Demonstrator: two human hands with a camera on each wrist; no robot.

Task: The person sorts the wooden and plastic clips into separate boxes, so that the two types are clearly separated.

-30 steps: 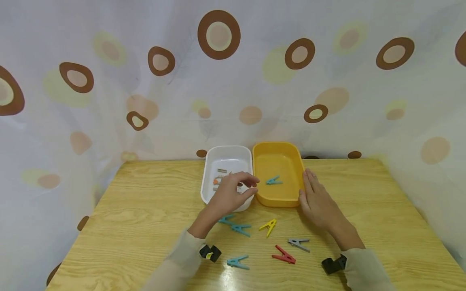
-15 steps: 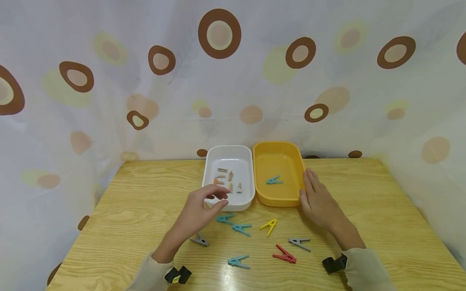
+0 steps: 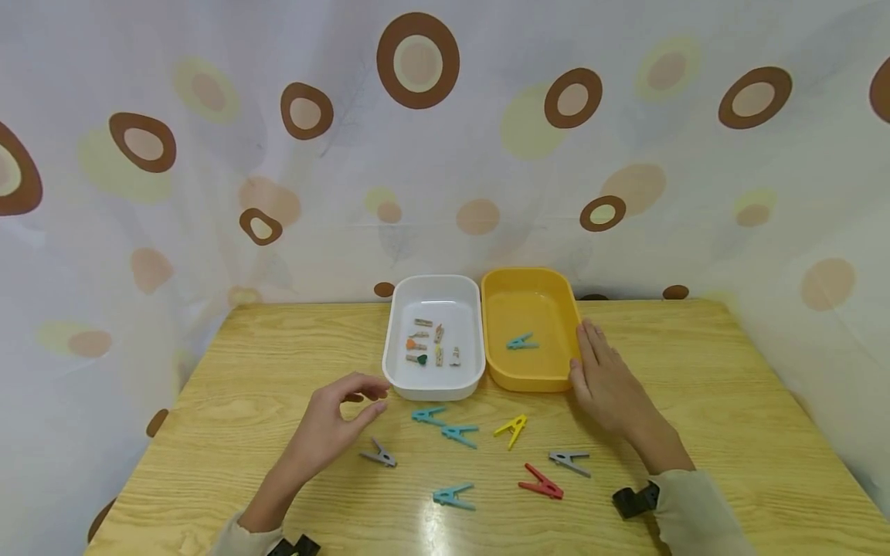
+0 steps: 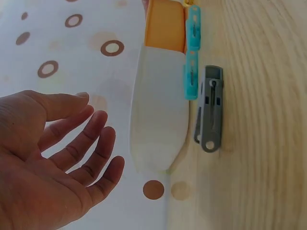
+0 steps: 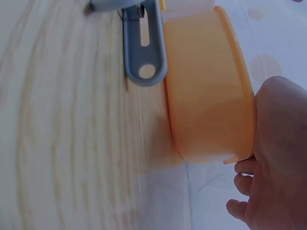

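My left hand hovers left of the white tray, fingers loosely bent and holding nothing. Just to its right on the table lies a grey clothespin, seen close in the left wrist view as a grey clothespin too. My right hand rests straight fingers along the right wall of the yellow tray. Inside that tray lies a teal clothespin. Small wooden clips, several with coloured decorations such as a green one, lie in the white tray.
In front of the trays lie teal clothespins, a yellow clothespin, a red clothespin and another grey clothespin. The trays stand side by side near the table's back edge, before a patterned curtain.
My left hand has drawn back left and toward me from over the white tray, uncovering the small clips and the left grey clothespin. My right hand has stayed at the yellow tray.
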